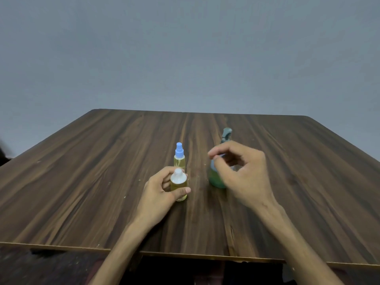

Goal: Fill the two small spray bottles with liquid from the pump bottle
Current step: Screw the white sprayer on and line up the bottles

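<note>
My left hand (162, 192) grips a small spray bottle (179, 183) of yellow liquid that stands on the table; its white neck is uncovered. Just behind it stands the second small spray bottle (179, 159), also yellow inside, with its blue sprayer on. The green pump bottle (216, 179) with a grey pump head stands to the right, largely hidden by my right hand (240, 173). That hand is raised in front of it, blurred, its thumb and fingers curled and pinching a small bluish piece that looks like the blue spray cap (217, 161).
The bottles stand near the middle of a dark wooden table (102, 182), whose front edge runs just below my forearms. A plain grey wall lies behind the far edge. The floor under the front edge is dark.
</note>
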